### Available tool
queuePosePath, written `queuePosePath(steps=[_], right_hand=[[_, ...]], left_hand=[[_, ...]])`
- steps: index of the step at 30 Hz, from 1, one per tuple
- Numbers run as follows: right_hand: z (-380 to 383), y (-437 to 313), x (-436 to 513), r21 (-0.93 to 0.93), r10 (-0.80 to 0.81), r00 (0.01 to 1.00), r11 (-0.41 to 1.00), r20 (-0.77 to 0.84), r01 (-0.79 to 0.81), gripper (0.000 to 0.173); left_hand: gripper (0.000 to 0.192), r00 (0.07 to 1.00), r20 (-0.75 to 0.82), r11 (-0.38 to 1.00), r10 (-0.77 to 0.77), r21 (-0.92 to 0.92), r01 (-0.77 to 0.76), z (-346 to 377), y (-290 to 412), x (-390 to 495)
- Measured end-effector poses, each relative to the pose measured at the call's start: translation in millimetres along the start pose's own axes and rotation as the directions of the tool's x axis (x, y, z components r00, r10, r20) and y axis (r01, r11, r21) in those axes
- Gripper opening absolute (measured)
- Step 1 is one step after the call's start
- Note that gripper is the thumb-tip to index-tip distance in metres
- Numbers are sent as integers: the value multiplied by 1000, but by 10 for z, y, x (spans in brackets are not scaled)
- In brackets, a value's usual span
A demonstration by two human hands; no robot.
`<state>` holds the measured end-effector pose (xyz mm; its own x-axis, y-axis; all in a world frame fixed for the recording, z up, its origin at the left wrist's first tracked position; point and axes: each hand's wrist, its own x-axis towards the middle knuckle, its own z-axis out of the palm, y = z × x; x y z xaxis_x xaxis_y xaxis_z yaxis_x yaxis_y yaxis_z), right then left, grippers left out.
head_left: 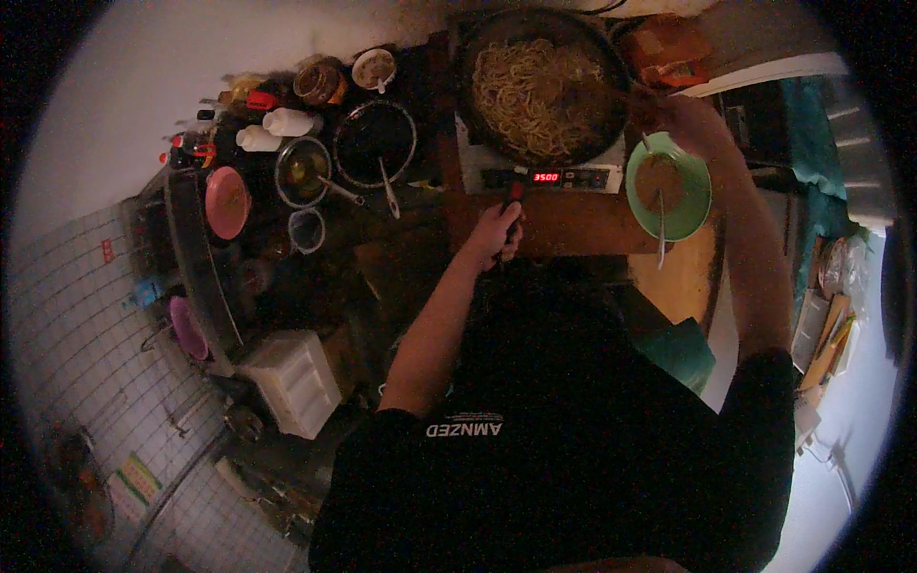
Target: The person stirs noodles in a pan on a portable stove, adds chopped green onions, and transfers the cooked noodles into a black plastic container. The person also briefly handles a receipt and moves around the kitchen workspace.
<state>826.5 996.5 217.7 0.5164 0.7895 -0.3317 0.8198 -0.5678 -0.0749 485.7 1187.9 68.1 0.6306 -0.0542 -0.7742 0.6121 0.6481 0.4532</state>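
My left hand (499, 233) is closed around the black-and-red handle (514, 197) of a dark frying pan (622, 118). The pan sits on an induction cooker (609, 180) with a lit red display. Noodles (526, 100) fill much of the pan. At the pan's right rim, my right hand (691, 127) grips a cooking utensil (648, 142), blurred and partly hidden by the hand; its working end is hard to make out. Just below that hand is a green bowl (701, 193) holding brownish contents and a metal spoon (661, 229).
To the left stand a glass-rimmed pot lid or bowl (412, 143), a bowl of yellowish liquid (281, 179), a cup (306, 233), white bottles (290, 123) and a pink bowl (228, 203). An orange-red package (670, 50) lies right of the pan. White drawers (294, 383) stand lower left.
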Motion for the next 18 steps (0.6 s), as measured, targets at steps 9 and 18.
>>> queuePosePath(steps=[9, 18], right_hand=[[-421, -472, -204, 12, -20, 976, 1000, 218, 18, 34], [537, -350, 99, 223, 140, 988, 963, 59, -150, 29]], left_hand=[[36, 1000, -17, 998, 3, 66, -2, 40, 34, -45], [34, 1000, -19, 997, 2, 75, 0, 42, 35, -20]])
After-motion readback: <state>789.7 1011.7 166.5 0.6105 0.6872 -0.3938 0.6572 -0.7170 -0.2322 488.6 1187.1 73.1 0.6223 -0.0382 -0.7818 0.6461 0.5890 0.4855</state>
